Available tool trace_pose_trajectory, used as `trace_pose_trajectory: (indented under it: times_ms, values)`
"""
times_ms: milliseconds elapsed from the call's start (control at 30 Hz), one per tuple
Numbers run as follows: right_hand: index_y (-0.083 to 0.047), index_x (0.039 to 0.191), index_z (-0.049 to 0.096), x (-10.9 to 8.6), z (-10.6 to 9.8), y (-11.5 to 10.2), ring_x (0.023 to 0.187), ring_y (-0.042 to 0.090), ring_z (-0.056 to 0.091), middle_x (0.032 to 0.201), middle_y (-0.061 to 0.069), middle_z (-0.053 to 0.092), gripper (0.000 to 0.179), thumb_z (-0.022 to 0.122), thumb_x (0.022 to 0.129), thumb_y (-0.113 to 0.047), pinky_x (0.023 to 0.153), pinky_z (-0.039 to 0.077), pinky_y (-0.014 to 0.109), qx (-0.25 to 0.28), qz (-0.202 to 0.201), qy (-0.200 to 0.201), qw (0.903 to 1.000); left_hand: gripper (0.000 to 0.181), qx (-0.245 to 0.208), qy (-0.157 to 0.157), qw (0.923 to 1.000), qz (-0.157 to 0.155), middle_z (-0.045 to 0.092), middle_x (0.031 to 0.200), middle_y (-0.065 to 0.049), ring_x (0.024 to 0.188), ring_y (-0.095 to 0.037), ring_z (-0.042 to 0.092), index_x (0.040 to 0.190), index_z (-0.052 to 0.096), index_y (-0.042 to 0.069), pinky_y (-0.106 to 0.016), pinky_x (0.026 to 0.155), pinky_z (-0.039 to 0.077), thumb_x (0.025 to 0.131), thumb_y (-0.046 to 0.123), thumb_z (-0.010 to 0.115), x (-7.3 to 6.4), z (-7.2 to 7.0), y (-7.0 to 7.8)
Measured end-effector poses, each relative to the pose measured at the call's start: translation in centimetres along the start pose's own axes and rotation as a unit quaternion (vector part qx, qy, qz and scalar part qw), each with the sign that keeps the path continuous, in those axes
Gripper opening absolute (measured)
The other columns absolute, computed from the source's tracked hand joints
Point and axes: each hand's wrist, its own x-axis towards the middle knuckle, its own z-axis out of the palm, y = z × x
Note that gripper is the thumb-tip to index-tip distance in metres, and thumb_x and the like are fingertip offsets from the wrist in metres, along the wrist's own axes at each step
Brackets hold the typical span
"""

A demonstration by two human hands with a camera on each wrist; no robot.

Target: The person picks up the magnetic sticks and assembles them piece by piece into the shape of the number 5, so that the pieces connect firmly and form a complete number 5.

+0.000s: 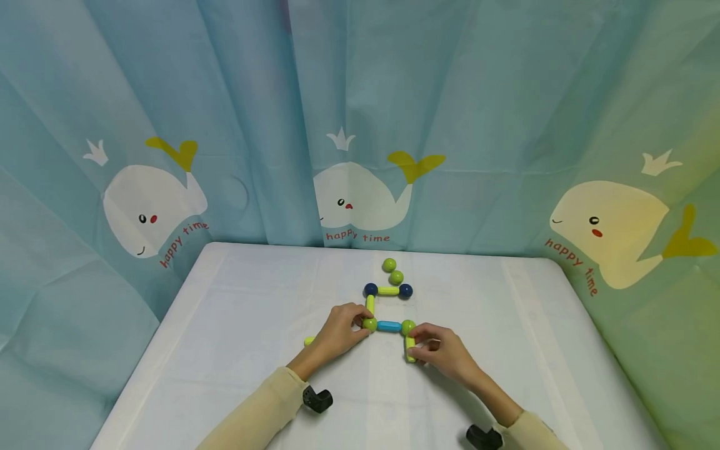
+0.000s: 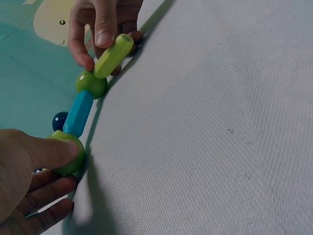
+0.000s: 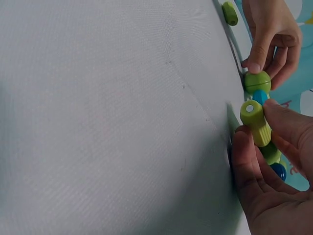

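Observation:
On the white table lies a chain of magnetic balls and rods. My left hand [image 1: 339, 330] pinches the left green ball [image 1: 369, 325] between thumb and fingers. From that ball a blue rod [image 1: 389, 326] runs to a second green ball [image 1: 408, 326]. My right hand [image 1: 447, 353] pinches a yellow-green rod [image 3: 258, 128] whose far end meets this second ball; its near end, with a grey metal disc, points toward me. Another yellow-green rod [image 1: 370, 304] leads back from the left ball to a dark blue ball [image 1: 370, 289], joined by a rod [image 1: 388, 290] to another dark blue ball [image 1: 405, 291].
Two loose green balls, one farther back [image 1: 389, 265] and one nearer [image 1: 396, 277], lie behind the chain. A separate yellow-green rod [image 3: 229, 13] lies left of my left hand, partly hidden in the head view. A whale-print curtain [image 1: 484, 94] hangs behind the table [image 1: 236, 350].

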Motion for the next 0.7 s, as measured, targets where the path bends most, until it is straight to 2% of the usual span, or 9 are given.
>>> trace_pose_trajectory:
  times_ms: [300, 700]
  values:
    - [0.000, 0.116, 0.070, -0.05, -0.04, 0.30, 0.071, 0.017, 0.067, 0.106, 0.015, 0.071, 0.030, 0.080, 0.089, -0.008, 0.059, 0.055, 0.027, -0.010, -0.002, -0.005, 0.9999, 0.023, -0.001, -0.002, 1.0000, -0.008, 0.070, 0.098, -0.002, 0.085, -0.013, 0.068, 0.108, 0.075, 0.008, -0.024, 0.077, 0.055, 0.086, 0.004, 0.083, 0.05, -0.03, 0.07]
    - [-0.001, 0.115, 0.069, -0.05, -0.07, 0.44, 0.071, 0.015, 0.066, 0.106, 0.014, 0.070, 0.028, 0.079, 0.090, -0.008, 0.058, 0.053, 0.026, -0.021, -0.006, -0.007, 0.9997, 0.023, -0.004, 0.005, 1.0000, 0.001, 0.070, 0.096, -0.003, 0.084, -0.013, 0.068, 0.106, 0.075, 0.006, -0.026, 0.076, 0.056, 0.085, 0.001, 0.083, 0.00, 0.09, -0.09]
